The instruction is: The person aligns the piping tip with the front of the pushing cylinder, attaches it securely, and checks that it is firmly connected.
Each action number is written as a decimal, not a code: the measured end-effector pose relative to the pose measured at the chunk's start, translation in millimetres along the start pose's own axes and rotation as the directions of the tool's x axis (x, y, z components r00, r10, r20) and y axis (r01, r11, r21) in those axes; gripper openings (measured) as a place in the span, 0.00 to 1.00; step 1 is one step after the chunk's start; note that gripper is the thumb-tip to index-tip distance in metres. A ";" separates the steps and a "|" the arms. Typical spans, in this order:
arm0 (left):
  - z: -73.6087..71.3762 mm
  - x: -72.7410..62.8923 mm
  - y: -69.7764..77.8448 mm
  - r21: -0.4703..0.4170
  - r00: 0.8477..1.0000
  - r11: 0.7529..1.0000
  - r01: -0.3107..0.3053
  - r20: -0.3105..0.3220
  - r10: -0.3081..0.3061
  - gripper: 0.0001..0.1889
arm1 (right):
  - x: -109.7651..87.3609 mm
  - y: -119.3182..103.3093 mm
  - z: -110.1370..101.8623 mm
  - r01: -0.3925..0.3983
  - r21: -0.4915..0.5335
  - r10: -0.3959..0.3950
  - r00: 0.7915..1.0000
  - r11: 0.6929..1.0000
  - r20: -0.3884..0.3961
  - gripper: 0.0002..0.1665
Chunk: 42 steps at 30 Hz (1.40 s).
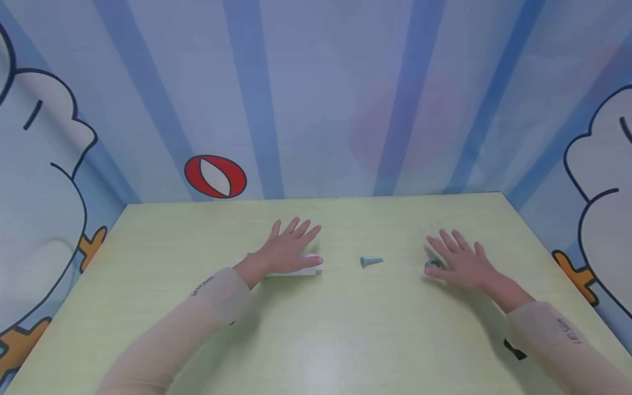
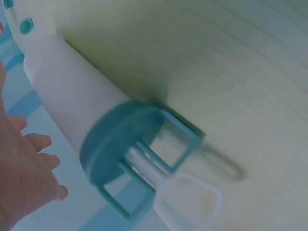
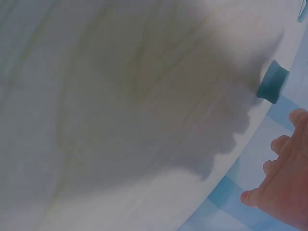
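Observation:
My left hand [image 1: 286,252] is spread flat with straight fingers over a white piping syringe that lies on its side. The left wrist view shows its white barrel [image 2: 72,91], a teal end cap [image 2: 115,139] with two square finger loops, and a white plunger handle [image 2: 187,192]. Much of the syringe is hidden under the hand in the head view. On the right, my right hand [image 1: 466,269] is also spread, its thumb overlapping a short teal ring [image 1: 433,265] that flares at both ends in the right wrist view. Between the hands lies a small teal cone-shaped nozzle [image 1: 371,261].
Everything lies on a pale wooden table [image 1: 345,340]. A blue striped backdrop [image 1: 321,109] with cartoon figures rises along the table's back edge and both sides. A red and white printed ball [image 1: 215,176] is on the backdrop.

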<state>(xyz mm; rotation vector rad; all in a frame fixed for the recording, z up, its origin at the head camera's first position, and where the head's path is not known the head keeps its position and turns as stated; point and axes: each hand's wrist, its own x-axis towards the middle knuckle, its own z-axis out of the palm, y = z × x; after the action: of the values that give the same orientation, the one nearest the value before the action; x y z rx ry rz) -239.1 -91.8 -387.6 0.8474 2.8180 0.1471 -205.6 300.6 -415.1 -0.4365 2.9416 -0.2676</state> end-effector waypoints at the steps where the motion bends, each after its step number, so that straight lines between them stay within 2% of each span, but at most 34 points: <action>1: 0.6 1.3 3.2 0.008 1.000 1.000 -0.010 -0.005 0.010 0.39 | 0.0 -0.1 1.1 0.002 -0.004 -0.002 1.000 1.000 -0.002 0.49; 7: 5.2 10.5 19.5 0.020 0.997 0.998 -0.065 -0.042 0.065 0.36 | -1.8 -2.7 4.5 0.030 -0.014 -0.031 0.999 0.999 -0.027 0.49; 12: 11.0 21.7 30.3 0.027 0.990 0.995 -0.097 -0.096 0.099 0.33 | -2.3 -4.3 6.1 0.090 -0.009 -0.090 0.992 0.996 -0.090 0.48; 21: 17.8 38.0 49.7 0.001 0.978 0.993 -0.122 -0.169 0.120 0.24 | -1.3 -8.9 4.9 0.118 0.028 -0.114 0.985 0.993 -0.126 0.40; 30: 22.1 52.7 65.8 -0.040 0.982 0.995 -0.087 -0.174 0.079 0.16 | -1.6 -9.3 2.5 0.083 0.104 -0.070 0.989 0.991 -0.127 0.33; 38: 26.0 60.2 79.6 -0.128 0.989 0.991 -0.041 -0.145 0.022 0.15 | 1.5 -6.1 4.5 0.076 0.127 -0.060 0.990 0.989 -0.127 0.29; 42: 29.3 62.6 84.2 -0.138 0.989 0.990 -0.007 -0.148 -0.013 0.16 | 2.2 -5.2 4.6 0.078 0.136 -0.061 0.991 0.988 -0.121 0.25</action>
<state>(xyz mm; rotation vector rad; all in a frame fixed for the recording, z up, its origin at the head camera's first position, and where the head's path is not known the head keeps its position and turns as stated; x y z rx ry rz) -238.9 14.0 -413.4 0.8329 2.9036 0.4171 -205.4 294.3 -418.8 -0.5207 2.9974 -0.5227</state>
